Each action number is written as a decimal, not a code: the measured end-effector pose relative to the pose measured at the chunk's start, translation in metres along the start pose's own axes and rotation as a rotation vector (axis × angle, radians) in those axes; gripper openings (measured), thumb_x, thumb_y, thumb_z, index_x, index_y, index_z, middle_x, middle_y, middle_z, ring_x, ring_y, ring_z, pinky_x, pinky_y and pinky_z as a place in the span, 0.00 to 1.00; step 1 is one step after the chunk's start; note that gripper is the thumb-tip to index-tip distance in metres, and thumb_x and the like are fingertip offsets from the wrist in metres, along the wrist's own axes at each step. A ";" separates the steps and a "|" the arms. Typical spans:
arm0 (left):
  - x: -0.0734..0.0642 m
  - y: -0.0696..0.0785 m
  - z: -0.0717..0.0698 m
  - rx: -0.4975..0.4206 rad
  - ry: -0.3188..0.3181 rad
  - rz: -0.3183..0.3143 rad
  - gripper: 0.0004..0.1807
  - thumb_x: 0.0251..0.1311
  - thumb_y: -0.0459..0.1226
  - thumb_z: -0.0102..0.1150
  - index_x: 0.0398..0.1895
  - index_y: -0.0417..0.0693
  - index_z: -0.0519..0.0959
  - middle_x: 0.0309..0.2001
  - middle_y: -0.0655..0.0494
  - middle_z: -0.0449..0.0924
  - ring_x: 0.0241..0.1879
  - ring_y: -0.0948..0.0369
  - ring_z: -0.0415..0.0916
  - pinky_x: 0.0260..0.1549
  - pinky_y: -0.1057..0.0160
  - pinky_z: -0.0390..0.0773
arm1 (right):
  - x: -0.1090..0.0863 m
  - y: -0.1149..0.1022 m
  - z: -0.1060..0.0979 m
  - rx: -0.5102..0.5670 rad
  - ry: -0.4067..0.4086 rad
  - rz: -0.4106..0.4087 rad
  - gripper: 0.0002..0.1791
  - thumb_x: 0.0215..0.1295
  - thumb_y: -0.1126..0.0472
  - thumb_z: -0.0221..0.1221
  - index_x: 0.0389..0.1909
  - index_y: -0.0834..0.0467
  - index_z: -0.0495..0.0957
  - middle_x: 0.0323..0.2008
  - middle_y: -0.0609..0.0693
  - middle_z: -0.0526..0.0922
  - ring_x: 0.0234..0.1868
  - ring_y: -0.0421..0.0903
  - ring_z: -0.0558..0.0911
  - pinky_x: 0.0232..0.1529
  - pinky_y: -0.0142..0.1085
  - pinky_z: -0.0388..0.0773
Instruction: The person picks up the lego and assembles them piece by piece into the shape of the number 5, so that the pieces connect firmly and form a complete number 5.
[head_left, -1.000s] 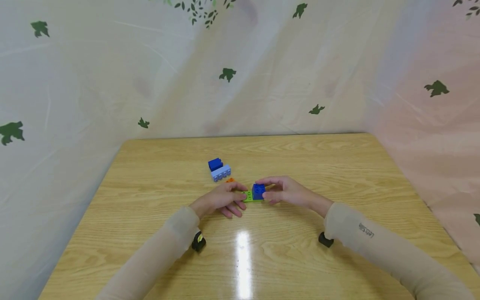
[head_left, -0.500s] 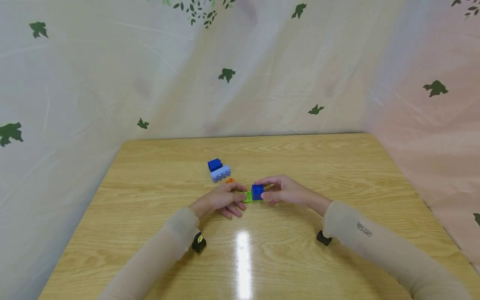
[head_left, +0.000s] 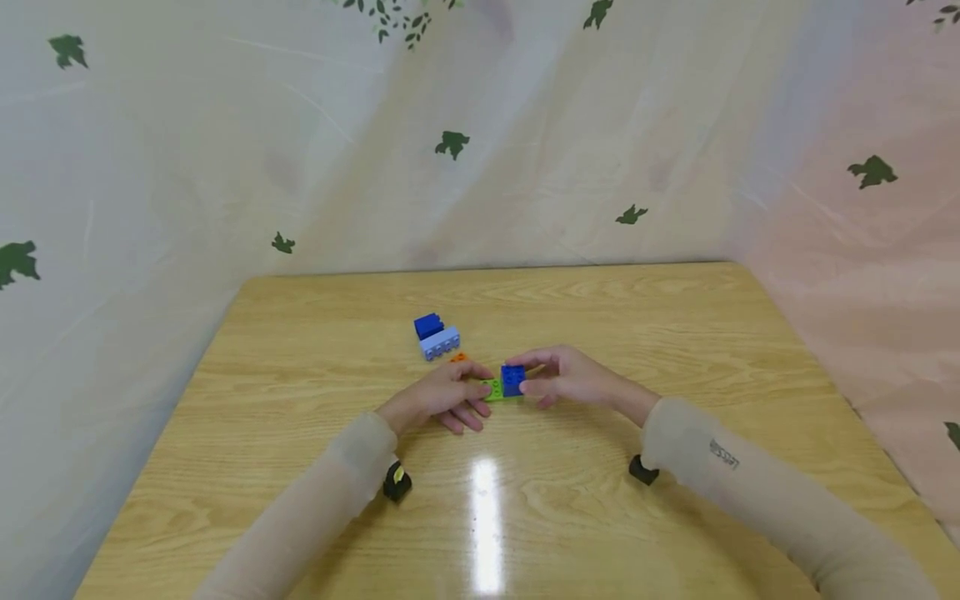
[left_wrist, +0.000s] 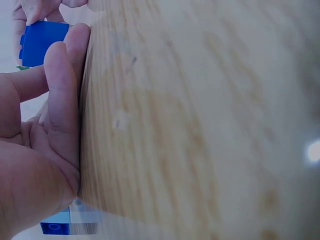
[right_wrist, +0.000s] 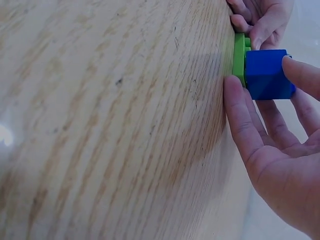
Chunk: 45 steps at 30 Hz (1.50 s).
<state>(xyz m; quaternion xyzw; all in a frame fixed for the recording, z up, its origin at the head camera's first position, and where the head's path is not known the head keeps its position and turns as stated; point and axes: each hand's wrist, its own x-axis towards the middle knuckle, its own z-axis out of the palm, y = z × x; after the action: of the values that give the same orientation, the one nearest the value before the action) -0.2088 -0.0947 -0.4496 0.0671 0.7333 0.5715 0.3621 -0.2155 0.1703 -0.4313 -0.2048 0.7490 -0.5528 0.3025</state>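
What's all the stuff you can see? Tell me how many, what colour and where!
Flat wooden table: 1, light brown, under the blocks
Flat green plastic block: 1, bright green, mid-table
Boxy blue plastic block: 1, deep blue, on the green block's right end
Partly hidden orange plastic block: 1, orange, behind and left of the green one
Long light blue plastic block: 1, pale blue, beyond the orange one
Chunky dark blue plastic block: 1, dark blue, just behind the pale one
Patterned backdrop: whitish and pinkish, behind and beside the table
Bird shapes: 8, dark green, on the backdrop
Leaf clusters: 2, green, backdrop's top
Black wrist pieces: 2, black, at the wrists
Long sleeves: 2, beige, on the arms
Hands: 2, bare; left hand on the green block, right hand on the boxy blue one
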 end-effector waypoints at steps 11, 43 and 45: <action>0.000 0.001 0.000 0.014 0.002 0.001 0.22 0.75 0.41 0.55 0.68 0.46 0.69 0.40 0.44 0.86 0.33 0.51 0.87 0.22 0.60 0.84 | 0.001 -0.003 -0.002 0.028 0.008 0.052 0.27 0.70 0.60 0.64 0.68 0.59 0.74 0.62 0.59 0.75 0.52 0.55 0.82 0.43 0.52 0.85; -0.019 0.006 -0.019 0.054 0.003 0.173 0.26 0.76 0.45 0.54 0.72 0.45 0.67 0.51 0.42 0.82 0.41 0.48 0.86 0.36 0.54 0.86 | -0.004 0.008 -0.002 0.054 0.027 0.083 0.29 0.69 0.55 0.66 0.69 0.51 0.73 0.66 0.57 0.70 0.47 0.56 0.82 0.39 0.51 0.86; -0.024 0.010 -0.024 0.065 0.058 0.208 0.26 0.76 0.45 0.54 0.71 0.44 0.67 0.53 0.39 0.80 0.42 0.47 0.85 0.35 0.56 0.85 | -0.006 0.009 -0.002 0.061 0.028 0.091 0.28 0.69 0.54 0.66 0.69 0.50 0.74 0.66 0.56 0.70 0.48 0.55 0.82 0.39 0.51 0.86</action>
<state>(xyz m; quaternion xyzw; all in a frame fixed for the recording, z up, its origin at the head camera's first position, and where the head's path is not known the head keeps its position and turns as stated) -0.2088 -0.1228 -0.4278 0.1380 0.7508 0.5836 0.2770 -0.2128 0.1781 -0.4379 -0.1537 0.7445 -0.5637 0.3230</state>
